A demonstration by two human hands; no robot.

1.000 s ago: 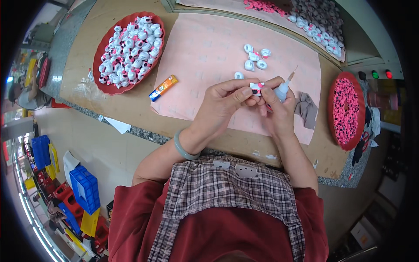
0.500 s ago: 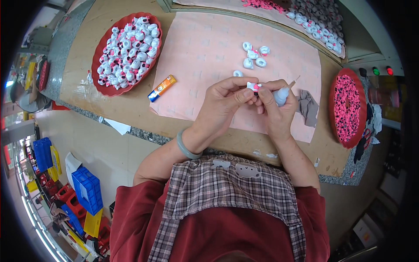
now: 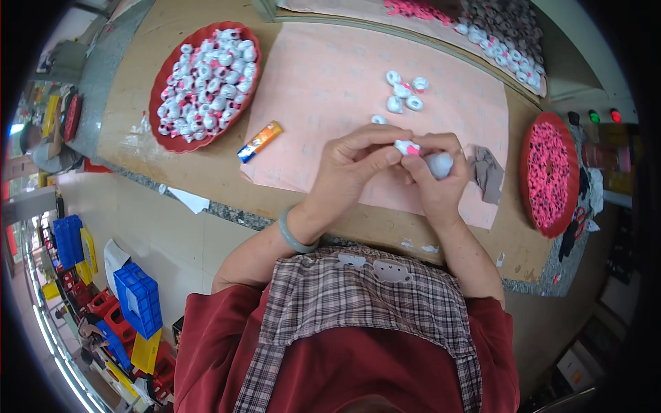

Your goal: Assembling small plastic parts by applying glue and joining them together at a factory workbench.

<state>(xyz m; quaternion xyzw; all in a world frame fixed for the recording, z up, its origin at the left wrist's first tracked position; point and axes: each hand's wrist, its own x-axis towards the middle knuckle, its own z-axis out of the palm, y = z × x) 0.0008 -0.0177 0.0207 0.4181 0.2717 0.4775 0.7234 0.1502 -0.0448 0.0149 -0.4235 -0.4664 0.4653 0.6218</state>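
My left hand [image 3: 348, 162] pinches a small white figure piece with a bright pink patch [image 3: 407, 147] between thumb and fingers, over the pink sheet [image 3: 317, 76]. From the other side the thumb and forefinger of my right hand [image 3: 441, 196] also press on this piece. Tucked in the same right hand is a pale blue-white squeeze bottle [image 3: 441, 165]; its tip is hidden behind the fingers. Just beyond the hands lie several loose white pieces [image 3: 401, 90], one of them close to the left fingers.
A red scalloped tray [image 3: 155, 82] heaped with white pieces stands at the left. An orange-and-blue tube-shaped pack [image 3: 260, 142] lies nearby. Right of my hands are a grey cloth [image 3: 485, 173] and a red tray [image 3: 527, 172] of pink-and-black bits. A shelf [image 3: 427, 38] edges the back.
The figure piece has turned and its pink patch now faces differently. The right thumb has come onto it. The bottle has tilted, and its thin tip no longer shows.
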